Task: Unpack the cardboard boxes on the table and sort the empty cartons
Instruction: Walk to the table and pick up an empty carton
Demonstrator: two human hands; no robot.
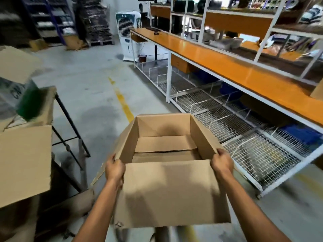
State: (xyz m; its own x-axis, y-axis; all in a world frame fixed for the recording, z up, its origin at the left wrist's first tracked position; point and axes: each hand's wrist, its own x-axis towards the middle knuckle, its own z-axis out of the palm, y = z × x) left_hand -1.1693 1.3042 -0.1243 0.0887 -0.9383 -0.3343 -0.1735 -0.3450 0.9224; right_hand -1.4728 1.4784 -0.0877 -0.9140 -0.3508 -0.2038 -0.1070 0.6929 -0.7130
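Two bare hands hold one open carton [167,193] up over the grey concrete floor [90,88], in the aisle between a black-legged table [70,123] on the person's left and a long orange workbench [218,55] on the right. The left hand [114,169] grips the near left corner of the carton with its fingers curled over the rim. The right hand [222,163] grips the near right corner the same way, knuckles up and fingers hooked inside the wall. Both forearms reach straight out from the bottom of the view.

The carton stands mouth up and tilts a little toward the person. Its near flap hangs down and outward between the two wrists. Inside I see nothing but the folded bottom flaps [166,147], which overlap along a dark seam.

On the left, a second box [24,163] sits at the table's edge with a broad flap folded out toward the aisle. Something green [30,102] behind it is too blurred to name. A yellow line [124,103] runs along the floor ahead of the carton. Under the workbench lies a white wire-mesh shelf [244,137] with dividers, and blue bins [300,135] sit at its far side. A white air cooler [128,32] stands at the far end of the workbench, well apart from the carton.
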